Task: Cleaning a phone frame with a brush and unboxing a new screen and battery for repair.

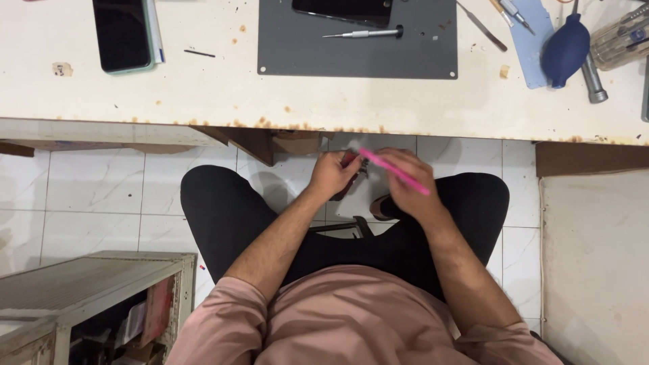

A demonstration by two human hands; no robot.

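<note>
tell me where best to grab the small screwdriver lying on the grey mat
Probably the knurled silver shaft near the black cap. The screwdriver lies flat, crosswise on the grey mat, thin tip pointing left, so pinch from above across its width; the phone crowds its far side.

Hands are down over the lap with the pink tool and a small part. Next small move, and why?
Probably lift both hands to the grey mat. The left hand pinches a small dark part and the right hand holds the pink tool over bare floor tiles; a drop lands there.
</note>
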